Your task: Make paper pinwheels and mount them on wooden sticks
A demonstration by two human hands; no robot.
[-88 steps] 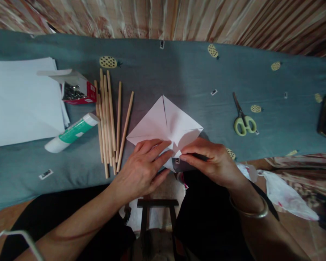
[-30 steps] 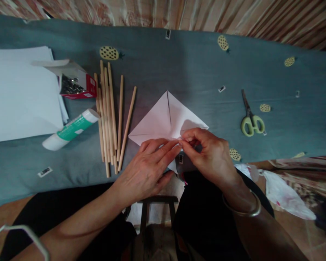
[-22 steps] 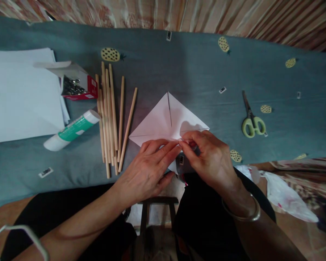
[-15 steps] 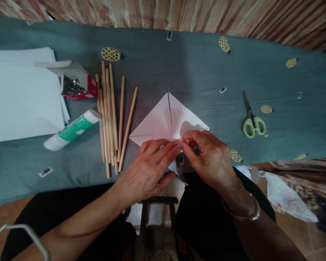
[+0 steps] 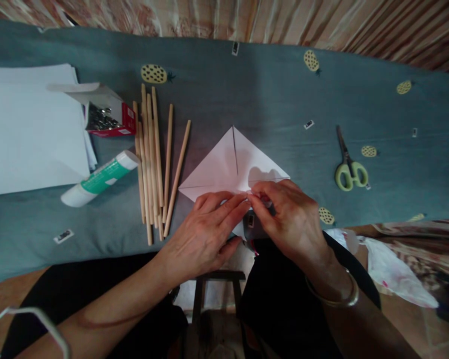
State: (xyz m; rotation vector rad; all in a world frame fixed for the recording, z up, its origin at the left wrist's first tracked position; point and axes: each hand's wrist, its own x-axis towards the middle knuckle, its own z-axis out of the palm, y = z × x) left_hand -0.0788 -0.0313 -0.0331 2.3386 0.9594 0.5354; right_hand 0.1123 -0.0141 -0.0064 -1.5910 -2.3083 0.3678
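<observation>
Expect little weight, some springiness and easy creasing from the thin white diamond-set paper sheet with dark straight lines (image 5: 224, 164), near the front edge of the grey-green cloth-covered surface (image 5: 284, 89), just right of the pale wooden rods (image 5: 157, 149). Best taken by an edge or fold. Pinched between thumb and forefinger of the bare right hand (image 5: 290, 209); covered by the bare left hand (image 5: 209, 234), with fingers nearly straight, close together, thumb apart.

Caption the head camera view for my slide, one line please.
Left hand and right hand meet at white paper, between wooden sticks and green-handled scissors.
</observation>
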